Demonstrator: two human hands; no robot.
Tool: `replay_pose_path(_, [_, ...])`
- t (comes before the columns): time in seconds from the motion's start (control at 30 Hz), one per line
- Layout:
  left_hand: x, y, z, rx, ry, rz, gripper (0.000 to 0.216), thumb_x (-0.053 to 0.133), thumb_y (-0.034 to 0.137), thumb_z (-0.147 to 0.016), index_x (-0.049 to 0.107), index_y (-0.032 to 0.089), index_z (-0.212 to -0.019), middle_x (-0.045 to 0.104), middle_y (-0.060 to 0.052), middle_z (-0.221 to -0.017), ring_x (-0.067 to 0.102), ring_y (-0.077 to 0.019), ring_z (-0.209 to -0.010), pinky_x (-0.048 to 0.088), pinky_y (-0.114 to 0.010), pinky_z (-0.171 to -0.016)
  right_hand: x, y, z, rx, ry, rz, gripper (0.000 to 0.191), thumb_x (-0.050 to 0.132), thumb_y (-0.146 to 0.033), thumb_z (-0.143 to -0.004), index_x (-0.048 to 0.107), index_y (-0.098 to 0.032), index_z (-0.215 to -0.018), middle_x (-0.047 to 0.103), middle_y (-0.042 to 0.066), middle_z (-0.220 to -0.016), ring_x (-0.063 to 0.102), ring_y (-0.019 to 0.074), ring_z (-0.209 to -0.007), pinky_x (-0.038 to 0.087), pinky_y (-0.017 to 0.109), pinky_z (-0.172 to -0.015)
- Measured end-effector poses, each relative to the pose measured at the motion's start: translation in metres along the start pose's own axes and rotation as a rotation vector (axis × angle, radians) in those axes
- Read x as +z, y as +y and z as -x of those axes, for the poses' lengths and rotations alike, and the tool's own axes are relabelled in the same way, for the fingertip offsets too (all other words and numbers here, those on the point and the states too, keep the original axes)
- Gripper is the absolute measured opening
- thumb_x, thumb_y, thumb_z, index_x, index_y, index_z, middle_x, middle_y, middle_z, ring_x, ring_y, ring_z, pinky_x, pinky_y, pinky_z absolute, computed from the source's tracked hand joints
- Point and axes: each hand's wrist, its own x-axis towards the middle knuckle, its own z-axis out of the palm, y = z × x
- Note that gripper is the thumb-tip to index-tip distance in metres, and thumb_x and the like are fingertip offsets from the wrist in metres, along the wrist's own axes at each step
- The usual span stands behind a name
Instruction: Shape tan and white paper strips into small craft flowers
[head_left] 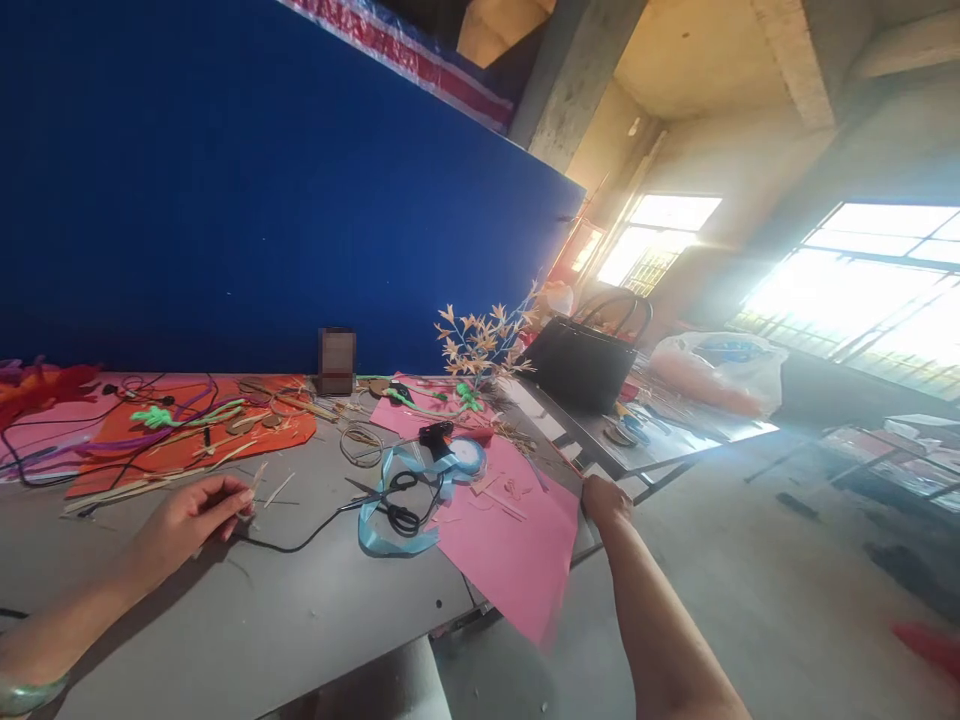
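Observation:
My left hand [199,515] is closed in a pinch above the grey table, with a thin piece of straw [259,480] at its fingertips. A second pale strip [280,489] lies just beyond the fingers. At the table's right end, my right hand [606,500] is curled beside the pink paper [510,545]; what it grips is hidden. Between the hands lie black-handled scissors [401,508] on a looped light blue ribbon [397,546]. A black cord [300,546] runs from near my left hand toward the scissors.
Orange paper [289,435] with green pipe cleaners [154,417] and straw lies at the left. A dried-leaf branch [484,340] stands at the back by a blue panel [262,200]. A black handbag [581,365] and plastic bag [716,370] sit on the right-hand table.

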Motion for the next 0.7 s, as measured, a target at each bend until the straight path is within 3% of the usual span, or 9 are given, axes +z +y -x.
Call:
replay_pose_path(0.17, [0.004,0.006,0.002,0.044,0.034,-0.006,0.040,0.062,0.055,-0.071,0.060,0.016,-0.079,0.057,0.000,-0.058,0.047,-0.0111,-0.049,0.032,-0.019,-0.041,-0.005,-0.017,0.021,-0.010,0.122,-0.029,0.027,0.043,-0.015,-0.086,0.065,-0.007,-0.099,0.068,0.021,-0.086,0.066,0.0297,-0.086,0.045,0.036,-0.069])
replay_pose_path(0.33, [0.007,0.014,0.002,0.112,0.064,0.064,0.039,0.060,0.054,-0.072,0.059,0.015,-0.076,0.063,-0.003,-0.069,0.048,-0.0095,-0.047,0.035,-0.020,-0.043,-0.017,-0.060,0.046,-0.178,0.316,-0.091,0.032,0.032,-0.023,-0.094,0.061,-0.015,-0.104,0.068,0.013,-0.095,0.061,0.0234,-0.093,0.038,0.034,-0.082])
replay_pose_path(0.47, [0.007,0.011,0.000,0.123,0.072,0.062,0.039,0.058,0.053,-0.073,0.059,0.015,-0.081,0.065,-0.004,-0.070,0.049,-0.0094,-0.045,0.035,-0.020,-0.042,-0.035,-0.105,0.065,-0.557,0.527,-0.232,0.018,0.048,-0.025,-0.085,0.064,-0.018,-0.083,0.068,0.006,-0.075,0.060,0.0202,-0.076,0.035,0.032,-0.081])
replay_pose_path(0.6, [0.009,0.003,-0.005,0.121,0.078,0.108,0.041,0.059,0.053,-0.074,0.056,0.015,-0.089,0.066,-0.005,-0.072,0.050,-0.0098,-0.044,0.038,-0.022,-0.043,-0.051,-0.154,0.084,-0.892,0.663,-0.389,0.027,0.042,-0.022,-0.091,0.066,-0.019,-0.078,0.068,0.003,-0.069,0.059,0.0158,-0.069,0.030,0.032,-0.087])
replay_pose_path(0.7, [0.010,-0.002,-0.007,0.130,0.102,0.134,0.040,0.058,0.051,-0.075,0.053,0.015,-0.091,0.066,-0.004,-0.072,0.050,-0.0095,-0.044,0.040,-0.023,-0.046,-0.060,-0.187,0.093,-1.061,0.648,-0.365,0.027,0.043,-0.023,-0.092,0.066,-0.018,-0.079,0.070,0.006,-0.076,0.061,0.0169,-0.078,0.029,0.032,-0.090])
